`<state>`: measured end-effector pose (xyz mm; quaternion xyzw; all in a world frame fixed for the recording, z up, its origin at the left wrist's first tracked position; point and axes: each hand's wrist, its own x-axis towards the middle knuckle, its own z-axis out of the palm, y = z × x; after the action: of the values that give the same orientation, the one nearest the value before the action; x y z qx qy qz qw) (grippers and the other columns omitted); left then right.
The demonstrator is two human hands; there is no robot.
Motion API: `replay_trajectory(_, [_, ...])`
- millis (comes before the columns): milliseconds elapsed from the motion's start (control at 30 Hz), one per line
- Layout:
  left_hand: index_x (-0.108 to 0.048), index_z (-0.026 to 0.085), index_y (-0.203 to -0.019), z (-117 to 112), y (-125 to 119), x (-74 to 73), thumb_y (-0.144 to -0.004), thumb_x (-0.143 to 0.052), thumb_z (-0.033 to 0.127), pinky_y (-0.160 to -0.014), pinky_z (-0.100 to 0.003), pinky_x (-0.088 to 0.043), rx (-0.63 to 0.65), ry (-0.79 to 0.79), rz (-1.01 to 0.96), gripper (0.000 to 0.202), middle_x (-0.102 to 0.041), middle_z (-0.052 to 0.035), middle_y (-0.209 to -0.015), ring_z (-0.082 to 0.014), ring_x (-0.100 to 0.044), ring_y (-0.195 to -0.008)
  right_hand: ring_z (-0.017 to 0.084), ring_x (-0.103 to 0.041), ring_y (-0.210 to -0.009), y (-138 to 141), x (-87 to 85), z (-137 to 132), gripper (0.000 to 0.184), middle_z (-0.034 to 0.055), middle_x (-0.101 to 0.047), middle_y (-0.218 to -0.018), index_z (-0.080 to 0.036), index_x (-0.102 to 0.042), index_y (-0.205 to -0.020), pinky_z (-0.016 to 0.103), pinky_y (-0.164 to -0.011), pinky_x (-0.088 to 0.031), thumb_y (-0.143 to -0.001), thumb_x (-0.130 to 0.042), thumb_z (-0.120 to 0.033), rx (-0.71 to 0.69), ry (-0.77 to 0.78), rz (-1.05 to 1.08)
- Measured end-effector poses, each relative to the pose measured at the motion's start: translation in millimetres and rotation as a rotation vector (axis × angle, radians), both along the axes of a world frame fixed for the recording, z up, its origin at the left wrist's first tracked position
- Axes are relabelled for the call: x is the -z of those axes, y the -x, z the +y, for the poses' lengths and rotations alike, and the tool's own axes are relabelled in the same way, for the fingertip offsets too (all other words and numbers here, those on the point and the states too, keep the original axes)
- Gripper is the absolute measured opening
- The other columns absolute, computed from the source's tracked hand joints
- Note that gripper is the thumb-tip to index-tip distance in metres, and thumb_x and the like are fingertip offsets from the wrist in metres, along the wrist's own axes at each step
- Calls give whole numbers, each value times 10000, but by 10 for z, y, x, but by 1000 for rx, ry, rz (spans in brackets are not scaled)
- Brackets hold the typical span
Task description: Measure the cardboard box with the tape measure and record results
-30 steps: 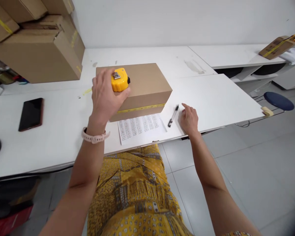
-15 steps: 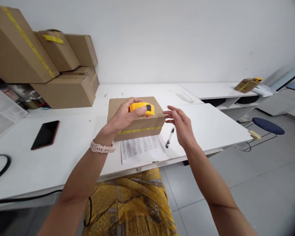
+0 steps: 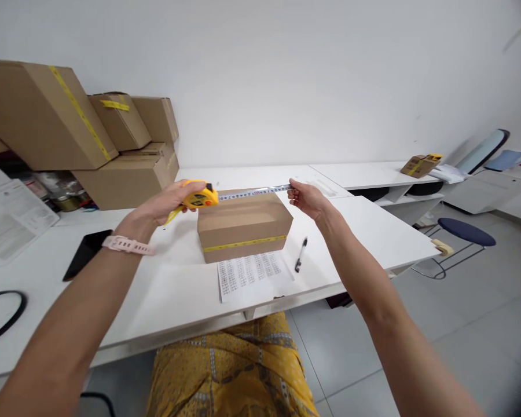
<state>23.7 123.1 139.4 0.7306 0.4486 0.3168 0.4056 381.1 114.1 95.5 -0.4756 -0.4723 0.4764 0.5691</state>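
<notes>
Tape measure [image 3: 204,200], yellow: held just beside the far left corner of the carton [image 3: 245,223], its case gripped by the left hand [image 3: 168,204], fingers curled around it and thumb laid on top. Blade [image 3: 254,193], numbered: drawn out along the far side of the carton's top; contact cannot be told. Blade's end: pinched between thumb and fingers of the right hand [image 3: 304,198], just beyond the carton's far right corner. Carton: brown, banded with yellow tape [image 3: 247,243], set on the white desk [image 3: 165,301]. Printed sheet [image 3: 249,277]: laid in front of the carton. Pen [image 3: 301,255]: placed to the carton's right, near the sheet. Phone [image 3: 81,255], dark: placed to the carton's left, partly hidden by the arm. Boxes [image 3: 43,116], several: stacked beyond the carton, to its left. Stool [image 3: 466,231], blue-seated: stood well apart, to the carton's right.
</notes>
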Motion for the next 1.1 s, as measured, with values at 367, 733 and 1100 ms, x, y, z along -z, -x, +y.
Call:
replay_trajectory(367, [-786,250,-999,351,986,301,-615,-783,648,-609,-276,-533,-248,221,42,553,-753,-93,-1156,-287,-680,-948,120,-491,-644,-58,546,248,340,-8,-542,-661,-201,-541,-630,270,-658,-423,-841,-710,-407,180,180,-163])
replay_trajectory(733, [-801,248,-982,270,689,280,-646,-750,678,-544,-258,-515,-174,216,62,548,-754,-99,-1051,-243,-658,-800,123,-508,-680,190,425,276,326,2,-565,-714,-206,-487,-659,268,-650,-412,-861,-678,-377,194,170,-327])
replay_trajectory(1100, [-782,247,-1017,354,743,270,-713,-709,650,-555,-254,-503,-85,224,103,510,-762,-91,-1063,-248,-666,-847,142,-557,-739,351,449,86,303,17,-631,-843,-213,-535,-811,250,-591,-397,-828,-717,-455,265,272,-333])
